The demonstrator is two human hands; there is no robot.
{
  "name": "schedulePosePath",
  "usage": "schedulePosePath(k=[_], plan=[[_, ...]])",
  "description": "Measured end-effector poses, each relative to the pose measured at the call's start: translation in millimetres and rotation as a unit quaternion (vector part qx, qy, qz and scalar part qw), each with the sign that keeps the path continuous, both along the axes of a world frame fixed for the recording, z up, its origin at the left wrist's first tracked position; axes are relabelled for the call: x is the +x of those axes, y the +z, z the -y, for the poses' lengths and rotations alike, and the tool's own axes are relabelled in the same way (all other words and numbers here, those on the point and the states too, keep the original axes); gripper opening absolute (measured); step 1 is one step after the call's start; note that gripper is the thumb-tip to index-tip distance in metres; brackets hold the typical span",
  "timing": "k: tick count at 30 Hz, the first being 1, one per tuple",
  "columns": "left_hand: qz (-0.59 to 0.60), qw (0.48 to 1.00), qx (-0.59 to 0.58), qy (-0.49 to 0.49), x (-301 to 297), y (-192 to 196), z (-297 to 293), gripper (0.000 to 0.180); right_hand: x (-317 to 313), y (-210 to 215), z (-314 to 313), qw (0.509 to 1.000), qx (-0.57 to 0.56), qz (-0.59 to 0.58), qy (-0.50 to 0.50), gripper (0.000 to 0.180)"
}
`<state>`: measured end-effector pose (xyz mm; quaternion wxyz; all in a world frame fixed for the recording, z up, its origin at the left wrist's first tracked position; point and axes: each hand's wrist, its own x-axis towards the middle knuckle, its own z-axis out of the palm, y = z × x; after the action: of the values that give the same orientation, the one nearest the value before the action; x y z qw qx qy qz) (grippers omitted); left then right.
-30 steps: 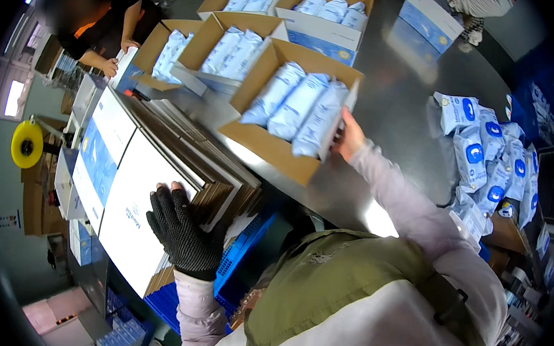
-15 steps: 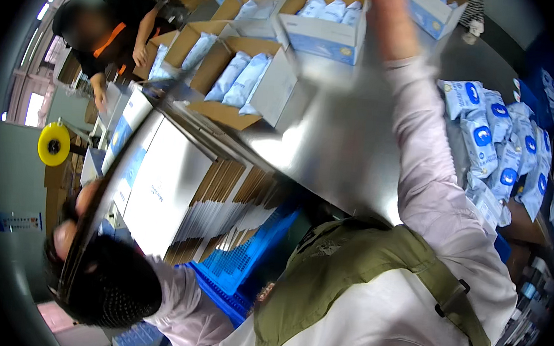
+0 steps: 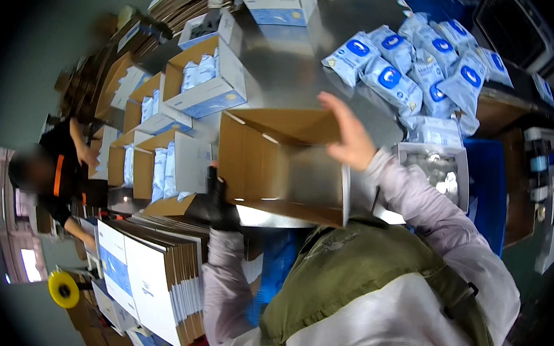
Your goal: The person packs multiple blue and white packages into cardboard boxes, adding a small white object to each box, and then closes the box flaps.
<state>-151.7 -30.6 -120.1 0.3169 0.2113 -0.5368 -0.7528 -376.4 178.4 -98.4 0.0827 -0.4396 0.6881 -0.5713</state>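
Observation:
In front of my chest an opened cardboard box [image 3: 248,164], brown inside and white outside, is held over the metal table. My left hand [image 3: 222,201], in a black glove, grips its left wall near the lower corner. My bare right hand [image 3: 353,140] is at the box's right side, thumb and fingers spread apart. Whether it touches the wall I cannot tell. A grey, shiny patch shows in the box; whether that is its bottom or the table seen through it is unclear.
Soft blue-and-white packs [image 3: 390,84] lie heaped at the far right. Filled boxes [image 3: 178,171] stand at the left, near a stack of flat cartons [image 3: 168,282]. A co-worker's arm [image 3: 81,146] is at the far left. A small white box [image 3: 435,167] with clear plastic sits right.
The carton at my left hand was flat and low at the left; now it stands opened in front of me. My right hand has come back from the table's far side. The view has turned.

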Motion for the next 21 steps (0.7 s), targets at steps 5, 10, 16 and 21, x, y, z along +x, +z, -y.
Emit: schedulePosePath(k=[5,10,16,21], plan=[[0.212,0.854,-0.293,-0.376,14.1,15.2,-39.4,0.066,1.2,-22.2,44.2,0.9,0.15,-0.37,-0.177,0.07],[0.232,0.928,-0.025,-0.291,-46.0,15.8,-16.8,0.082,-39.5,24.9,56.4,0.911,0.249,-0.328,-0.002,0.061],[0.377,0.802,-0.462,-0.027,-38.9,-80.3,4.5,0.109,-15.0,61.1,21.2,0.912,0.324,-0.217,0.129,0.074],[0.023,0.894,0.301,-0.33,-32.7,-92.6,10.2,0.063,61.7,-31.3,-61.1,0.915,0.284,-0.276,0.077,0.087]])
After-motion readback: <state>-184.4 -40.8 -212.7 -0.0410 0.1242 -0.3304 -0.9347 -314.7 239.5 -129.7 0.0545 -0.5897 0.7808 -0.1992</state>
